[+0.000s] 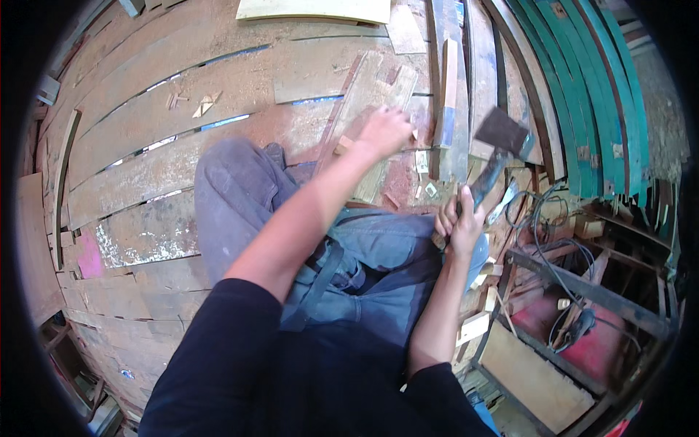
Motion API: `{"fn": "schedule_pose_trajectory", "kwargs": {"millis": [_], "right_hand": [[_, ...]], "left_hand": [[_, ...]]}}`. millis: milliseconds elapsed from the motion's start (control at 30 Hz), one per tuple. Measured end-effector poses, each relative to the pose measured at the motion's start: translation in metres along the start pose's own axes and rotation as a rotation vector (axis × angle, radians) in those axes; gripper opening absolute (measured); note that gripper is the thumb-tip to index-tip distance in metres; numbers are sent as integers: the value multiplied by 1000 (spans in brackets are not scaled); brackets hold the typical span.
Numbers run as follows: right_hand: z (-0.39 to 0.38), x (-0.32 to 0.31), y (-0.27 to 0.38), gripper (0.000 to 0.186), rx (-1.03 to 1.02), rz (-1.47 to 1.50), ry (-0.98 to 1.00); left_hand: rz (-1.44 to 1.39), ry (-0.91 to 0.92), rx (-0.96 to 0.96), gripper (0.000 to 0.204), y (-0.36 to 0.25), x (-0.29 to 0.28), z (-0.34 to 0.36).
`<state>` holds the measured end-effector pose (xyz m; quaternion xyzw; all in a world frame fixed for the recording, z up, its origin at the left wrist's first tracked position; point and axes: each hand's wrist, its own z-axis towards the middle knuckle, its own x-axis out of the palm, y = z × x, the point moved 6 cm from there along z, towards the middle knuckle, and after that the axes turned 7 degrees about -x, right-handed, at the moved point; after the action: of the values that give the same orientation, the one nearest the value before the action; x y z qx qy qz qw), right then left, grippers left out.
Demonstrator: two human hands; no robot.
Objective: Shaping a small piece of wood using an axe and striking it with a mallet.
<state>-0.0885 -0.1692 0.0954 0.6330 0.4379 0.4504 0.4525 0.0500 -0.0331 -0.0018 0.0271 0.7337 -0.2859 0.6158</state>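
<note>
My left hand (386, 130) is at a short wooden board (400, 84) lying on the plank floor, its fingers curled; what they hold, if anything, is hidden. A small wood block (343, 146) sits beside my left wrist. My right hand (459, 218) grips the dark handle of a hatchet (502, 131), whose broad, flat head is raised to the right of the board. A long narrow strip of wood (448, 87) lies just beyond the left hand, near the hatchet head.
My legs (233, 204) are folded on plank flooring (145, 218). Teal slats (597, 109) stand at the right, above a metal frame (590, 291) with cables and red material. A pale panel (313, 10) lies at the top; wood scraps (206, 103) are scattered about.
</note>
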Motion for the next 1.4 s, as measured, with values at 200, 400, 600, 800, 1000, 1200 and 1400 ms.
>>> {"fn": "schedule_pose_trajectory", "kwargs": {"millis": [200, 400, 600, 800, 1000, 1200, 1400], "right_hand": [[5, -41, -22, 41, 47, 187, -180], [12, -58, -41, 24, 59, 326, -223], [20, -45, -39, 31, 90, 312, -234], [11, -2, -45, 37, 110, 228, -93], [12, 48, -60, 32, 163, -79, 77], [18, 57, -92, 29, 108, -312, 188], [19, 54, -102, 28, 51, -456, 223]], "left_hand": [[390, 7, 55, 25, -52, 41, 43], [101, -308, 108, 15, -36, 6, 43], [-363, -252, -29, 17, 60, -43, 6], [-331, -212, 47, 24, 61, -33, -11], [-374, -316, -134, 46, 63, -38, -22], [-879, -311, -115, 54, 82, -22, -18], [-903, -312, -279, 45, 105, -19, -16]]}}
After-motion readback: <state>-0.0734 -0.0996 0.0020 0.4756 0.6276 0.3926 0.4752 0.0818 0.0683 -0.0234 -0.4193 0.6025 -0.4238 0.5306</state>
